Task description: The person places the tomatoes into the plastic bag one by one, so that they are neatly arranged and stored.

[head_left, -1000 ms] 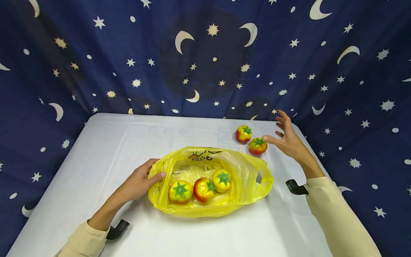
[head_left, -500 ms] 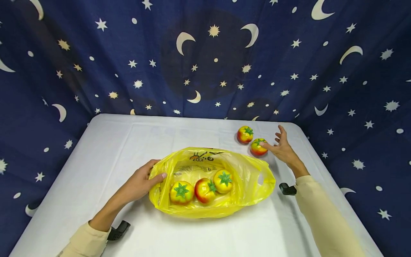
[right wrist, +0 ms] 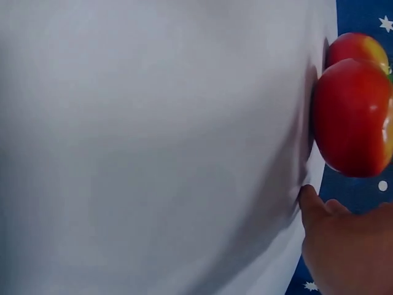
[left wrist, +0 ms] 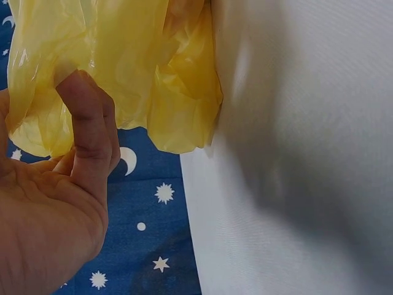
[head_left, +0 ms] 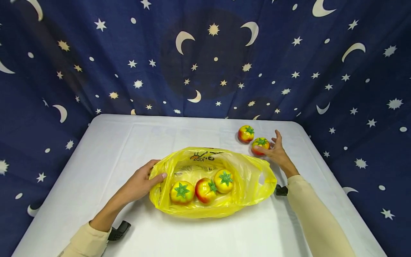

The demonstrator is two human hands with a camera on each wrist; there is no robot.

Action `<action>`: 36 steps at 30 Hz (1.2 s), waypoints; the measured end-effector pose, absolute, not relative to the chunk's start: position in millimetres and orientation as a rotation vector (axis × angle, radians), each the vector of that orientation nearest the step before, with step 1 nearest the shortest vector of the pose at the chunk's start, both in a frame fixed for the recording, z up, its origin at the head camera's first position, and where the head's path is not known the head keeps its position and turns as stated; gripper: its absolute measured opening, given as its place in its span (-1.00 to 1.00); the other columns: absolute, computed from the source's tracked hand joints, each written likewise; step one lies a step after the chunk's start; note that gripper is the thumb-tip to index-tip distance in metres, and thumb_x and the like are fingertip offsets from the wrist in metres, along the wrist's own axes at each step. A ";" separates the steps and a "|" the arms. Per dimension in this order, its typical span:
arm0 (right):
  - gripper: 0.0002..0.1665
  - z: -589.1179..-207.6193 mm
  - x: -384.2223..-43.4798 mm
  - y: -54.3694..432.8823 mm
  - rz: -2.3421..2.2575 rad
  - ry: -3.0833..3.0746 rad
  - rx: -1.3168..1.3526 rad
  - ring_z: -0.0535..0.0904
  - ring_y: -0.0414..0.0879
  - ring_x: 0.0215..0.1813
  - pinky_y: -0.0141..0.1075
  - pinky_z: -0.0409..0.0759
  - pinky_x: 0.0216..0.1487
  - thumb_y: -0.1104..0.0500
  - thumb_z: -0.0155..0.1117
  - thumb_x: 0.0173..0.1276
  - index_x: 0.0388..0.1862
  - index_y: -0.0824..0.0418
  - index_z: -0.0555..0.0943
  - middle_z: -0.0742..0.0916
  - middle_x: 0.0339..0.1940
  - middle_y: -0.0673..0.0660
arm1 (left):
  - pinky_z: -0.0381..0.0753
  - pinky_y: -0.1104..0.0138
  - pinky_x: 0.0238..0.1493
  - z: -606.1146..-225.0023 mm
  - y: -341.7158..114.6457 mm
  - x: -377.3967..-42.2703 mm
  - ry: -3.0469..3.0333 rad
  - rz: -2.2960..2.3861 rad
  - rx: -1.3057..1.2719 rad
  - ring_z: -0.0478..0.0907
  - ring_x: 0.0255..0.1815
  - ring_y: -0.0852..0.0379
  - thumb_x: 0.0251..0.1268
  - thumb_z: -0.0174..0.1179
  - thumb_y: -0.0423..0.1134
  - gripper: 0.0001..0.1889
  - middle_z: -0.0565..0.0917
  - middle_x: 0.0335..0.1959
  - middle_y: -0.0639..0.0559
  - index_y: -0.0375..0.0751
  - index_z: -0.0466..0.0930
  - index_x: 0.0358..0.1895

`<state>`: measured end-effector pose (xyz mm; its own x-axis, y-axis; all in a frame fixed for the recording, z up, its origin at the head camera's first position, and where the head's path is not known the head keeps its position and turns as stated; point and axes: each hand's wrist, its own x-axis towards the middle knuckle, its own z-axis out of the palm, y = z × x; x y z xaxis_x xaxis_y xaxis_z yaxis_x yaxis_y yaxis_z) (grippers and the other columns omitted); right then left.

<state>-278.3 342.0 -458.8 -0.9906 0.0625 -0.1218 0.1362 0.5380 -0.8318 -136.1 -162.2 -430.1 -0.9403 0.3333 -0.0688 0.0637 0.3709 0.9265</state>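
Note:
A yellow plastic bag [head_left: 253,178] lies spread open on the table, with three red-and-yellow toy tomatoes inside, among them a left one [head_left: 182,192]. My left hand [head_left: 141,182] holds the bag's left rim, thumb inside and fingers outside; the left wrist view shows those bent fingers [left wrist: 92,129] against the yellow film. Behind the bag's right end sits another toy tomato [head_left: 261,143], large and red in the right wrist view. My right hand [head_left: 278,154] is at its right side, thumb across its front and other fingers spread; contact cannot be told. A further tomato [head_left: 245,134] stands just behind.
A white cloth covers the table [head_left: 154,132]. Behind and at both sides hangs a dark blue curtain [head_left: 205,71] with moons and stars. Black wrist cameras, such as the left one [head_left: 119,230], stick out beneath both wrists.
My right hand has come down and to the left, from above and right of the nearer loose tomato to beside it. The left hand keeps its hold on the bag.

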 end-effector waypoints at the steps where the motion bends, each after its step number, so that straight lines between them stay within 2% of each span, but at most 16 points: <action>1: 0.50 -460.3 -278.8 342.2 -1.465 2.686 0.170 -0.06 0.39 0.59 0.23 0.00 0.50 -0.14 0.49 0.29 0.61 -0.04 -0.57 -0.11 0.61 0.46 | 0.64 0.27 -0.22 -430.5 -162.0 -136.0 2.388 1.595 0.346 0.65 -0.32 0.07 0.50 0.20 -0.11 -0.45 0.67 -0.13 -0.12 -0.31 0.30 0.39; 11: 0.50 -464.9 -281.5 336.4 -1.411 2.722 0.181 0.01 0.38 0.57 0.24 0.02 0.49 -0.20 0.49 0.25 0.63 -0.07 -0.52 -0.05 0.62 0.45 | 0.64 0.25 -0.22 -433.1 -161.4 -137.9 2.410 1.572 0.350 0.65 -0.32 0.05 0.50 0.20 -0.09 -0.45 0.66 -0.14 -0.09 -0.29 0.31 0.38; 18: 0.43 -468.6 -284.8 331.0 -1.378 2.755 0.125 0.17 0.38 0.47 0.19 0.06 0.50 -0.14 0.49 0.29 0.65 0.07 -0.43 0.07 0.58 0.47 | 0.65 0.25 -0.24 -434.6 -161.9 -138.6 2.397 1.591 0.344 0.66 -0.32 0.04 0.50 0.20 -0.10 -0.45 0.67 -0.14 -0.10 -0.28 0.31 0.39; 24: 0.39 -470.4 -284.6 328.0 -1.354 2.761 0.124 0.24 0.35 0.43 0.14 0.10 0.51 -0.11 0.48 0.31 0.65 0.10 -0.38 0.14 0.57 0.46 | 0.64 0.26 -0.22 -435.1 -161.4 -139.0 2.403 1.601 0.341 0.66 -0.31 0.05 0.49 0.21 -0.09 -0.45 0.67 -0.11 -0.11 -0.26 0.32 0.39; 29: 0.34 -467.8 -282.4 324.0 -1.310 2.782 0.148 0.27 0.35 0.41 0.15 0.14 0.49 -0.13 0.46 0.31 0.66 0.15 -0.29 0.17 0.55 0.48 | 0.65 0.26 -0.23 -434.6 -162.4 -138.8 2.399 1.609 0.337 0.66 -0.31 0.05 0.49 0.21 -0.09 -0.45 0.66 -0.12 -0.11 -0.27 0.32 0.38; 36: 0.26 -466.0 -281.2 322.6 -1.215 2.799 0.219 0.32 0.34 0.35 0.16 0.21 0.45 -0.21 0.41 0.32 0.66 0.19 -0.16 0.31 0.45 0.47 | 0.66 0.26 -0.24 -433.0 -162.3 -138.6 2.389 1.629 0.340 0.67 -0.30 0.04 0.50 0.21 -0.12 -0.47 0.67 -0.12 -0.11 -0.28 0.32 0.38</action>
<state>-281.2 322.6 -466.0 -0.9864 0.0978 -0.1321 0.1633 0.6747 -0.7198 -138.6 -162.3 -433.0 -0.9467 0.3168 -0.0582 0.0616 0.3554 0.9327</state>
